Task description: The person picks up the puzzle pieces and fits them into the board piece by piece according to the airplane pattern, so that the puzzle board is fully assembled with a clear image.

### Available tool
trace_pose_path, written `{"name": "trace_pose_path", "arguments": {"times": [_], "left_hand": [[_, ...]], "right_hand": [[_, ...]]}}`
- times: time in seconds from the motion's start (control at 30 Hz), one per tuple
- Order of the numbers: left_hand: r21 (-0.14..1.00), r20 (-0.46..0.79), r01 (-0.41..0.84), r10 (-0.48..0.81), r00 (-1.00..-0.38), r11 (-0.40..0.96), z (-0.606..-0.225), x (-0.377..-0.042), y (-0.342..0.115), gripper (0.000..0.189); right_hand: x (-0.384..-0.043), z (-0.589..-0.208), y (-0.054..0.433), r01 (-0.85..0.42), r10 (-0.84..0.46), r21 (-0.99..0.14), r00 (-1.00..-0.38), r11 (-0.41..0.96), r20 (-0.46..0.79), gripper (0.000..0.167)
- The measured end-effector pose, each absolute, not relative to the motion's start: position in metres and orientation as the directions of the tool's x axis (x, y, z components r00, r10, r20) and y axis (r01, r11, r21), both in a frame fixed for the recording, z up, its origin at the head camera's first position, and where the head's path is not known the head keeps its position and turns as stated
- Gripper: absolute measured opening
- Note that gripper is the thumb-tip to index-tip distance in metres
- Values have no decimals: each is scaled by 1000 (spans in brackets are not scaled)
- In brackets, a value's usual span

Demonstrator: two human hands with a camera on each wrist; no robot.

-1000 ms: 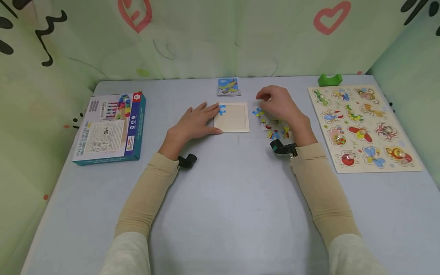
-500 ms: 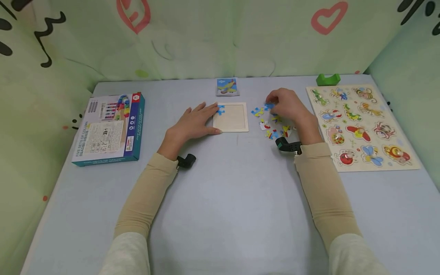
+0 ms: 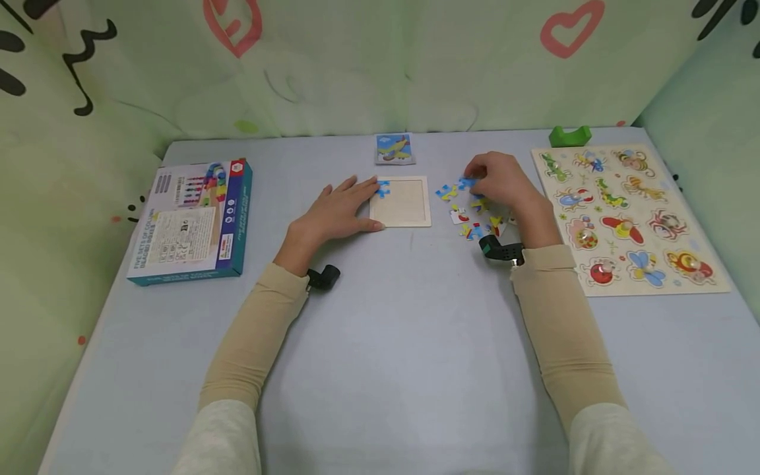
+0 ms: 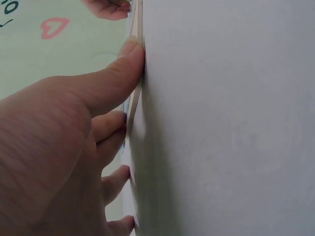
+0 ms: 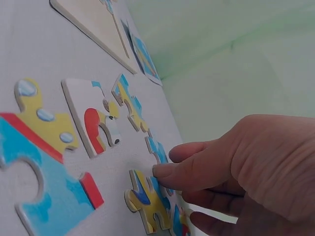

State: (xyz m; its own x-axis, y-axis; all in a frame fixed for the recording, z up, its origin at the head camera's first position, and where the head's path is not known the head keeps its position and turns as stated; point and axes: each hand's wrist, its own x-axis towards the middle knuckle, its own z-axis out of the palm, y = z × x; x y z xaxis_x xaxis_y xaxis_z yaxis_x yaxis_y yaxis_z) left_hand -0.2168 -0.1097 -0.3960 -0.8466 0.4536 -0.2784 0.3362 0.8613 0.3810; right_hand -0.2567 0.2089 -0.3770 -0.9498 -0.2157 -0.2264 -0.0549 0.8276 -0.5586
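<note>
The frame (image 3: 406, 206) lies between the box (image 3: 184, 221) and loose pieces (image 3: 459, 216).

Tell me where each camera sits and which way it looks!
Head: worn on the head, looking forward and down at the table; sleeved arms, left hand and right hand show.
Left wrist: on that wrist, looking along the left hand toward the wooden frame; part of the right hand shows at the top.
Right wrist: on that wrist, looking past the right hand across loose puzzle pieces; no left hand shows.
Shared: head and right wrist views both show the picture card.
</note>
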Motion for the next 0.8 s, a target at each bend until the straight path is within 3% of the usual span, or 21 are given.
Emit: {"name": "trace_pose_path", "arguments": {"times": [0.5, 0.8], "left_hand": [[388, -274, 341, 460, -844, 856, -396, -217, -110, 89], [387, -276, 343, 462, -843, 856, -396, -218, -111, 88]], "right_hand": [[-261, -383, 213, -27, -183, -590, -961, 807, -206, 28], [-260, -380, 211, -76, -207, -614, -968, 786, -145, 18]]}}
